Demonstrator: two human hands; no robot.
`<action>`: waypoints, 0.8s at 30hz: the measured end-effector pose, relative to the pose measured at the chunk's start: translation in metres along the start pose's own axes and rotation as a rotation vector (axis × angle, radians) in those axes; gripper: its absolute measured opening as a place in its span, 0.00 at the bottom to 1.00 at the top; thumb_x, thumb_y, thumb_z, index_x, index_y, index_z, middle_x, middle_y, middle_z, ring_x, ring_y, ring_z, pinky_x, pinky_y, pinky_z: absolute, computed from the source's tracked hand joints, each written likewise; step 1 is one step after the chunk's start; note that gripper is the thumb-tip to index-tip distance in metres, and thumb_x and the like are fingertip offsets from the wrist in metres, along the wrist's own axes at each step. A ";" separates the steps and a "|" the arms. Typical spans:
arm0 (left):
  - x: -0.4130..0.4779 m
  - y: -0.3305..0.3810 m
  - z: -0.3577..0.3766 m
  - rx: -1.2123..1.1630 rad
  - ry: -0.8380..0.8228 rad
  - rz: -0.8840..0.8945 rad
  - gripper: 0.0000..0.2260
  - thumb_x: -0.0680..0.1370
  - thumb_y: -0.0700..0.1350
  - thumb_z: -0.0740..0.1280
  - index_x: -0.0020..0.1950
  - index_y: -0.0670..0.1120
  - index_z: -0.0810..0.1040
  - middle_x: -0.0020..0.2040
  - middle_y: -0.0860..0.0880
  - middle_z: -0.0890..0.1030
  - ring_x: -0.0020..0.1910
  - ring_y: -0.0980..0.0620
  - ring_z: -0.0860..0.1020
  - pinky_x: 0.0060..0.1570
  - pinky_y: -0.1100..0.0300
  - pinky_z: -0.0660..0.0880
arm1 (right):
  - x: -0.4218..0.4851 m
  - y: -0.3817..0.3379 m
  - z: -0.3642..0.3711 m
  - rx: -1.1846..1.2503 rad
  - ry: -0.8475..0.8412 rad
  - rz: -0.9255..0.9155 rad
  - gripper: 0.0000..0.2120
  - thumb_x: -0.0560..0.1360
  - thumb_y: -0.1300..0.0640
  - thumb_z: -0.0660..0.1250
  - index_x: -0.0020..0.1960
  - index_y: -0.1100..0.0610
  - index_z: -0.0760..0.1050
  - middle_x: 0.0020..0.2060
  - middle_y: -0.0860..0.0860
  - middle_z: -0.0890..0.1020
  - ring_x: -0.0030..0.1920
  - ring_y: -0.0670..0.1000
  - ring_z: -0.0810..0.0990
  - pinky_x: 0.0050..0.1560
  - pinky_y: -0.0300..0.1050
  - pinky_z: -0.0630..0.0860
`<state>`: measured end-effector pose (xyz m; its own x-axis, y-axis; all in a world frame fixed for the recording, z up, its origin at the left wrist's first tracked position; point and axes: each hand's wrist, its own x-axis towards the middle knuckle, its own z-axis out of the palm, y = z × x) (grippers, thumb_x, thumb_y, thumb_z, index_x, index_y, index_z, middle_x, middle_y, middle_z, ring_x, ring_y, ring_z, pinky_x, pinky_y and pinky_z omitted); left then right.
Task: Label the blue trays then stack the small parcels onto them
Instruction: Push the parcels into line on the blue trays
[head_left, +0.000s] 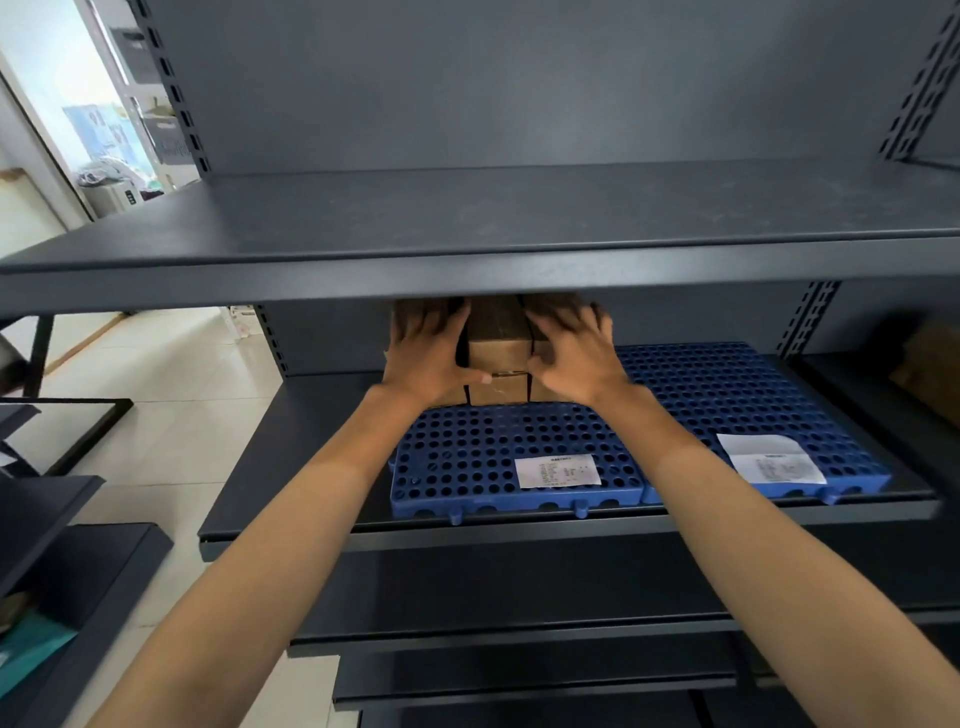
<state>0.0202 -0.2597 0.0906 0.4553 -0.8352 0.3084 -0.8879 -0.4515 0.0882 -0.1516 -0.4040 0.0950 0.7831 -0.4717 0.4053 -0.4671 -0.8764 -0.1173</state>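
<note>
The head view is looking down through a dark metal shelving unit (467, 218), whose upper shelf is hiding the tops of whatever sits behind it. On the shelf below, two blue perforated trays are lying side by side, the left tray (467, 457) and the right tray (737, 395), their near corners touching. A cluster of small brown cardboard parcels (498, 353) is standing at the back of the left tray, stacked at least two high; how far up it goes is hidden by the upper shelf.

The left hand (428, 353) is lying flat against the left flank of the cluster, fingers spread and thumb reaching along the lower front box. The right hand (571, 353) is mirroring it on the right flank, fingers splayed and slightly curled over the top edge. Neither is gripping a single box; both are pressing inward, so the stack is sitting directly between the palms. The hands appear about equally near, which suggests a squaring-up or a two-handed shift of the whole cluster.

Each tray is carrying a white label near its front edge: a flat one (558, 470) on the left tray, and one on the right tray (771, 460). Both are bearing fine print that is too small to read.
</note>
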 end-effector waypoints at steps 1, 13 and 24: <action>-0.002 0.002 0.003 0.027 -0.019 0.001 0.48 0.67 0.70 0.68 0.79 0.54 0.49 0.77 0.43 0.59 0.76 0.39 0.54 0.74 0.38 0.48 | 0.000 -0.002 0.003 -0.031 -0.026 -0.019 0.34 0.70 0.41 0.59 0.75 0.48 0.61 0.71 0.54 0.69 0.72 0.59 0.60 0.71 0.56 0.54; -0.007 0.007 0.034 0.199 0.135 0.177 0.44 0.63 0.47 0.78 0.75 0.47 0.62 0.72 0.42 0.70 0.69 0.40 0.69 0.67 0.44 0.65 | -0.007 -0.003 0.035 -0.153 -0.021 -0.102 0.41 0.67 0.40 0.69 0.75 0.51 0.59 0.70 0.58 0.69 0.72 0.61 0.64 0.72 0.59 0.59; -0.003 0.003 0.028 0.222 0.151 0.217 0.44 0.61 0.49 0.80 0.73 0.46 0.65 0.70 0.43 0.73 0.67 0.40 0.72 0.64 0.45 0.68 | -0.005 -0.001 0.036 -0.291 0.015 -0.135 0.43 0.61 0.62 0.76 0.73 0.55 0.63 0.61 0.59 0.75 0.62 0.62 0.73 0.64 0.57 0.68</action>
<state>0.0179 -0.2676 0.0640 0.2278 -0.8711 0.4351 -0.9196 -0.3394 -0.1981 -0.1402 -0.4042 0.0608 0.8410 -0.3495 0.4130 -0.4586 -0.8655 0.2015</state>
